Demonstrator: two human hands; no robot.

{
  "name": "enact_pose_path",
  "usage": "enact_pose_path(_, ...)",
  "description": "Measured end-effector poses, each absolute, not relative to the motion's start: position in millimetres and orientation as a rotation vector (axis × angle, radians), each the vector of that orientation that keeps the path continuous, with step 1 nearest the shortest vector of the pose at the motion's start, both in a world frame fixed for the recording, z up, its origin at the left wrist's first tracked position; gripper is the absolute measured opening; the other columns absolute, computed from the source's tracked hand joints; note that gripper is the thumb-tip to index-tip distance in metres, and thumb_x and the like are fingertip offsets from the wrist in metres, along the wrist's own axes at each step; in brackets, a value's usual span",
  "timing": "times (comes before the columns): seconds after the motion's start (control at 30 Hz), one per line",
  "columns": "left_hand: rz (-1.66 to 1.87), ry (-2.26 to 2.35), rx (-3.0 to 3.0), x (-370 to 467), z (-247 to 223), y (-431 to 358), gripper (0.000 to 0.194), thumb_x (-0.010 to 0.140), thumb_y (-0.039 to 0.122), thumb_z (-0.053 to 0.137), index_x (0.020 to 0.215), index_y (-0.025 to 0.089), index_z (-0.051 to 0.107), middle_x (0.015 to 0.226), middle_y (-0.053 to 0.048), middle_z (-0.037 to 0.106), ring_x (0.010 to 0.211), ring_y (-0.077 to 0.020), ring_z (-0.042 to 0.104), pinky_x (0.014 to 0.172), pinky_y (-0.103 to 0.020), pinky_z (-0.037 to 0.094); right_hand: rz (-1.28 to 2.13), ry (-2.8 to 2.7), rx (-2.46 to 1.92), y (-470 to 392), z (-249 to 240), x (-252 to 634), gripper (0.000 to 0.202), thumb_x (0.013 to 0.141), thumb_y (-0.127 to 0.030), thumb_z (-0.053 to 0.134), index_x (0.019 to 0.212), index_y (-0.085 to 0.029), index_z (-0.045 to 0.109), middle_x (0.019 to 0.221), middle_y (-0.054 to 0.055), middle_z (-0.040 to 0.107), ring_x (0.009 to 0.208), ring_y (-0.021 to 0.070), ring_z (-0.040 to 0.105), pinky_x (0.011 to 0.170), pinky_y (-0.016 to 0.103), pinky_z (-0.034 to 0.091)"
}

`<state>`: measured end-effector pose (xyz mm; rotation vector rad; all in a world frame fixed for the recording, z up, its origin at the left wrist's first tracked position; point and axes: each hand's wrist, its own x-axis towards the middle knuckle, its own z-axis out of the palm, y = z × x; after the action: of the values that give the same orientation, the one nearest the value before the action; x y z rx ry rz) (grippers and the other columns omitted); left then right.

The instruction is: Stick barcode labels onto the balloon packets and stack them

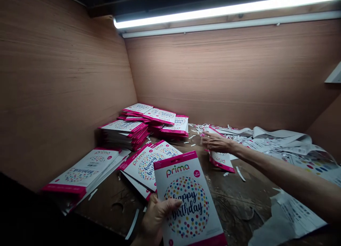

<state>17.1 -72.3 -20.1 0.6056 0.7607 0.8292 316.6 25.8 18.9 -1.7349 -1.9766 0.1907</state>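
My left hand (156, 216) grips a white and pink "happy birthday" packet (190, 200) by its left edge, thumb on the front. Farther off to the right, my right hand (215, 141) reaches over another pink-edged packet (221, 160) lying on the table; its fingers are blurred, and what they pinch, if anything, is unclear. Behind the held packet, several like packets (144, 166) lie fanned out. A pile of packets (80, 171) rests at the left edge, and taller stacks (122, 127) stand at the back left.
White paper scraps (239, 173) are scattered over the dark table (226, 196). Crumpled printed sheets and strips (282, 143) heap up at the right, with a torn sheet (298, 214) nearer. Wooden panels (213, 72) enclose the left and back under a tube light (226, 10).
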Motion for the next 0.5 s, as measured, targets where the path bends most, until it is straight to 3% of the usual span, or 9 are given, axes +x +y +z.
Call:
enact_pose_path(0.1, 0.884, 0.734, 0.73, 22, -20, -71, 0.029, 0.05, 0.01, 0.075, 0.079, 0.009, 0.072, 0.076, -0.011, 0.071, 0.071, -0.0298, 0.065, 0.07, -0.042, 0.051, 0.209, -2.003, -1.683, 5, 55, 332, 0.021, 0.066, -0.005, 0.048, 0.052, -0.016, 0.058, 0.074, 0.001, 0.065, 0.083, 0.0101, 0.057, 0.089, 0.029, 0.034)
enact_pose_path(0.2, 0.937, 0.713, 0.784, 33, -19, -71, 0.031, 0.047, 0.009, 0.076, 0.077, 0.011, 0.073, 0.078, -0.009, 0.072, 0.073, -0.0276, 0.065, 0.07, -0.038, 0.052, 0.135, -1.86, -1.677, -31, 68, 337, 0.013, 0.071, -0.019, 0.053, 0.064, -0.016, 0.063, 0.069, 0.003, 0.063, 0.074, 0.0179, 0.058, 0.075, 0.03, 0.043)
enact_pose_path(0.3, 0.959, 0.714, 0.82, 44, -16, -76, 0.029, 0.044, 0.009, 0.078, 0.072, 0.013, 0.073, 0.074, -0.006, 0.072, 0.072, -0.0255, 0.064, 0.069, -0.035, 0.052, 0.364, -1.493, -1.544, -77, 43, 321, 0.026, 0.07, -0.039, 0.057, 0.078, -0.017, 0.067, 0.072, 0.004, 0.067, 0.068, 0.0217, 0.06, 0.062, 0.031, 0.048)
enact_pose_path(0.4, 0.96, 0.685, 0.858, 51, -15, -81, 0.024, 0.046, 0.01, 0.078, 0.068, 0.016, 0.072, 0.073, -0.003, 0.071, 0.074, -0.0235, 0.063, 0.073, -0.033, 0.051, 0.705, -1.278, -1.353, -114, 0, 292, 0.025, 0.066, -0.041, 0.06, 0.074, -0.019, 0.069, 0.066, 0.004, 0.067, 0.066, 0.0236, 0.06, 0.061, 0.034, 0.05)
enact_pose_path(0.5, 0.939, 0.656, 0.915, 55, -19, -82, 0.023, 0.049, 0.012, 0.077, 0.071, 0.017, 0.071, 0.076, -0.002, 0.07, 0.077, -0.0227, 0.063, 0.076, -0.032, 0.05, 0.658, -1.329, -1.415, -135, -33, 268, 0.031, 0.076, -0.044, 0.048, 0.083, -0.023, 0.07, 0.072, 0.006, 0.067, 0.072, 0.0244, 0.06, 0.065, 0.034, 0.05)
